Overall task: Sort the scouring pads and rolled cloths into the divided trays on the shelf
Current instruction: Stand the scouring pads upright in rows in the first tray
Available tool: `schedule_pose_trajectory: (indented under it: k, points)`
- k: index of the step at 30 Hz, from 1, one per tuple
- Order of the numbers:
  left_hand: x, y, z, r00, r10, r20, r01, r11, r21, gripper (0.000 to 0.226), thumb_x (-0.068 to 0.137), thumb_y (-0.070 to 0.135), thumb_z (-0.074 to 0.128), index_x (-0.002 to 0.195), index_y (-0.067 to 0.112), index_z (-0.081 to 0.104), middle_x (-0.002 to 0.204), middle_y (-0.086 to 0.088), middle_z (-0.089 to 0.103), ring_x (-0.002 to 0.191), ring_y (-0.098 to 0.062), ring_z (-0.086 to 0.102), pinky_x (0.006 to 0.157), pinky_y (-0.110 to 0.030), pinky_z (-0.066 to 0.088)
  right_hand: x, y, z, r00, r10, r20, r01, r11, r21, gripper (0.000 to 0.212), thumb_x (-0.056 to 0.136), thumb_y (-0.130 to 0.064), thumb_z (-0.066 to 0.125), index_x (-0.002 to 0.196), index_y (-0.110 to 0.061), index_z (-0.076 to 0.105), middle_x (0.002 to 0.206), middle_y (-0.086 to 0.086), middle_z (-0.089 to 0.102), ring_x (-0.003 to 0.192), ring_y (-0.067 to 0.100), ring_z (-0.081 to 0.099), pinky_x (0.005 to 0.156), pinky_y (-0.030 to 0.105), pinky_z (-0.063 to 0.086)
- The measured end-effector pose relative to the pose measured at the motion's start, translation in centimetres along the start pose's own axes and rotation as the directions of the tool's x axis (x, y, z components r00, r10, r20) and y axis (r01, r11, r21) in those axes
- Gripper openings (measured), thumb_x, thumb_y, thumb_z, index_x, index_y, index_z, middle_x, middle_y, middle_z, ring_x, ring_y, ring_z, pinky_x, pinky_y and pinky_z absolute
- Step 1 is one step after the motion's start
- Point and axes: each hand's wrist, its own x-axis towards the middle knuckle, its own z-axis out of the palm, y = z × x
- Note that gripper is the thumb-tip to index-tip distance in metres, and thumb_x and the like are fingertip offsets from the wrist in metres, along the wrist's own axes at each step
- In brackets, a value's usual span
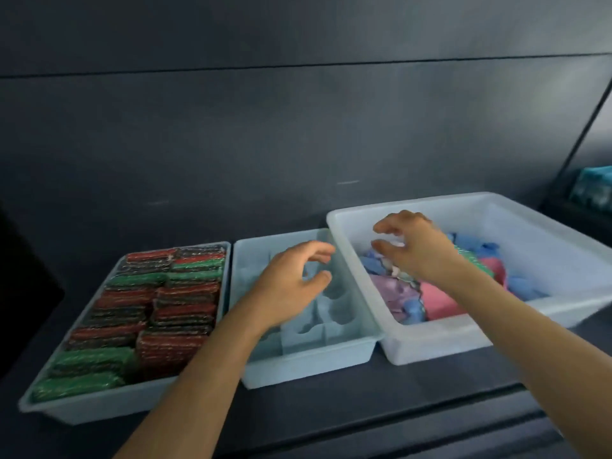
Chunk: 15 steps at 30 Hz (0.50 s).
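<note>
Now both hands hover with fingers point(387, 229) apart, empty: right hand point(417, 246) above blue, pink and purple cloths point(440, 299) in the white plastic bin point(430, 346), left hand point(288, 286) over the pale-blue divided tray point(298, 369). Lift one cloth only.

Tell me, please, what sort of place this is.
Probably a shop or stockroom display for cleaning goods: a dark shelf with a back panel, a tray packed with red and green scouring pads, and a bin of loose coloured cloths.
</note>
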Motion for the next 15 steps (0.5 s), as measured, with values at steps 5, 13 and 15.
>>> schedule_pose_trajectory:
  k: [5,13,15]
  points:
    - [4.0,2.9,5.2,0.994,0.07,0.082,-0.07,0.998,-0.008,0.034,0.092,0.009,0.061,0.125,0.015,0.06,0.115,0.008,0.063,0.104,0.008,0.053,0.086,0.003,0.033,1.1,9.4,-2.6,0.927,0.3,0.223,-0.255,0.944,-0.211,0.078,0.072,-0.055,0.073,0.135,-0.017,0.045,0.132,0.01,0.051,0.122,0.033,0.046,0.098,0.038,0.039]
    - [7.2,5.2,8.6,0.988,0.022,0.151,-0.026,0.999,0.021,0.037,0.094,0.016,0.057,0.131,0.022,0.054,0.129,0.008,0.058,0.12,-0.002,0.052,0.098,-0.014,0.038,1.6,12.6,-2.9,0.954,0.27,0.13,-0.201,0.899,-0.389,0.035,0.086,-0.052,0.056,0.098,-0.019,0.058,0.108,0.006,0.065,0.1,0.032,0.06,0.079,0.036,0.046]
    - [7.4,5.0,8.9,0.993,0.013,0.116,-0.016,1.0,0.024,0.043,0.094,0.017,0.059,0.135,0.02,0.049,0.135,0.003,0.053,0.124,-0.007,0.05,0.103,-0.02,0.037,1.4,11.1,-3.8,0.969,0.245,0.018,-0.227,0.92,-0.32,0.029,0.083,-0.046,0.06,0.102,-0.025,0.063,0.099,0.004,0.066,0.093,0.031,0.062,0.075,0.034,0.045]
